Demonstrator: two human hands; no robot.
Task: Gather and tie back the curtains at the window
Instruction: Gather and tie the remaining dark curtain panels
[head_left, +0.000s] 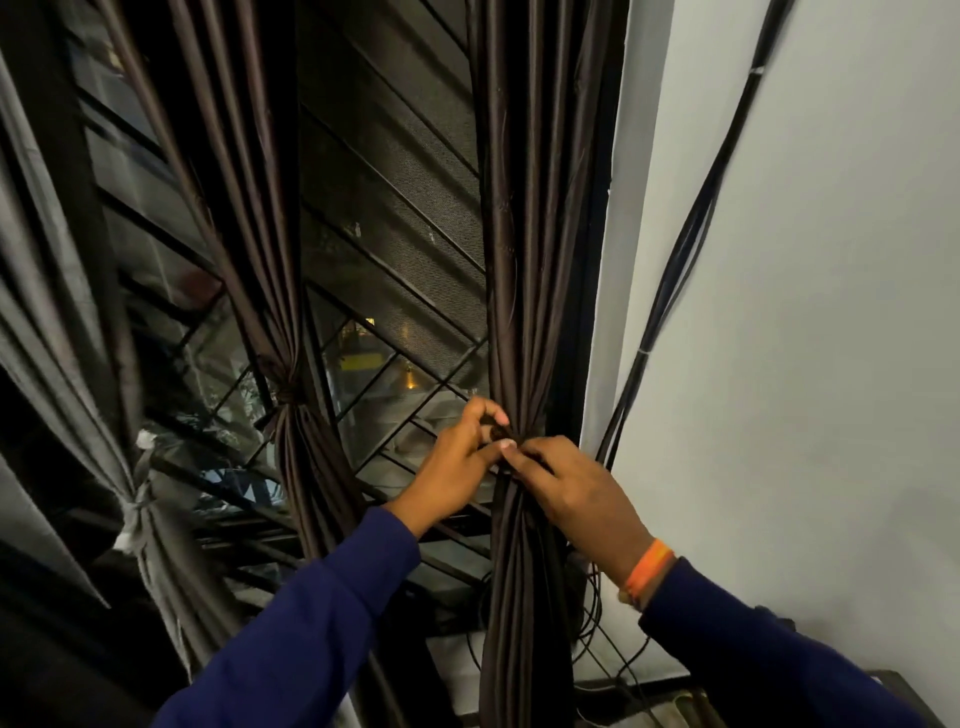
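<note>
Both hands meet at the waist of the right brown curtain (524, 291), which hangs bunched into a narrow column just beside the window's right edge. The left hand (457, 467) has its thumb and forefinger pinched together on a short dark tie-back (501, 434) at the front of the bundle, and the right hand (576, 493) pinches the same tie from the other side, so each grip is clamped on the band rather than on the cloth itself. Whether a knot has already formed under the fingers cannot be told; they cover it. To the left of the grips, well apart, the middle brown curtain (283, 395) is already cinched with its own tie, and farther left a grey curtain (137, 506) is bound with a pale strip. Behind the grips runs the diagonal window grille (395, 291); to their right a bundle of black cables (680, 260) climbs the white wall (831, 312), passing close to the right wrist. The step in hand looks like fastening the last tie. The next move probably calls for drawing the ends snug in opposite directions while keeping the pleats gathered, without snagging the nearby cables.
</note>
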